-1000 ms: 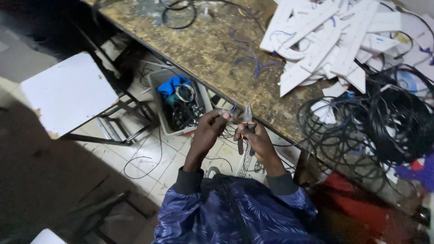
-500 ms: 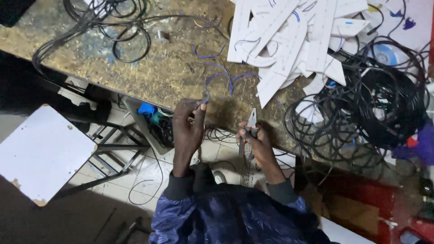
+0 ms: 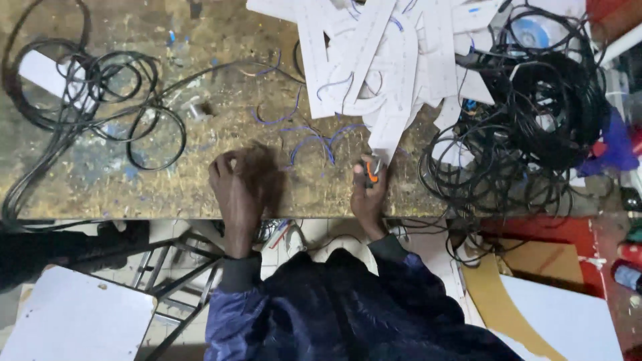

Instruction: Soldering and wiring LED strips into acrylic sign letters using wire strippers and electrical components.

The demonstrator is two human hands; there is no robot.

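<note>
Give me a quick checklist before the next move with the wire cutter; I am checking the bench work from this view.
1. Right hand grips the orange-handled cutter: ok.
2. Cutter's tip visible: not ok, hidden by the hand and the white strips.
3. Left hand rests on the workbench, closed: ok; whether it holds a wire, cannot tell.
4. Short blue wire pieces lie between the hands, within reach: ok.
5. Black cable tangle lies right beside the right hand, partly over the bench edge: not ok.
6. Black cable loops lie apart from the left hand: ok.
</note>
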